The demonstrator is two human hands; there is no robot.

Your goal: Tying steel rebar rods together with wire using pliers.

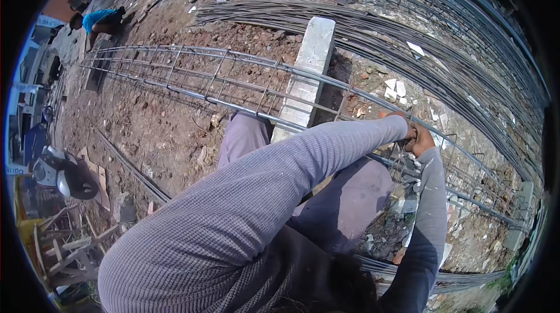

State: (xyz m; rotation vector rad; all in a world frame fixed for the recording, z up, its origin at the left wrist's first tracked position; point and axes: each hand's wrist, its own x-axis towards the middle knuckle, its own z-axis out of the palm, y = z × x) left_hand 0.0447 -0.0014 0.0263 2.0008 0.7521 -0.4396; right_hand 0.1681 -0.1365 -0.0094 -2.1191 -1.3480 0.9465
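A long rebar cage (210, 65) of steel rods and bent stirrups runs across in front of me. My left hand (396, 117) reaches over to its right-hand part and lies close to the upper rod, with much of the hand hidden by its grey sleeve. Right beside it, my right hand (422, 140) has its fingers curled around a steel stirrup (396, 152) inside the cage. The two hands nearly touch. Beneath the cage, a concrete post (308, 65) lies crosswise, left of my hands. My knees are close to the lower rod.
Bundles of loose rebar (280, 13) lie beyond the cage. Broken white tile pieces (395, 88) litter the soil. A concrete block (520, 208) is at the cage's right end. A crouching person in blue (100, 19) is near its far end. A motor scooter (59, 173) stands left.
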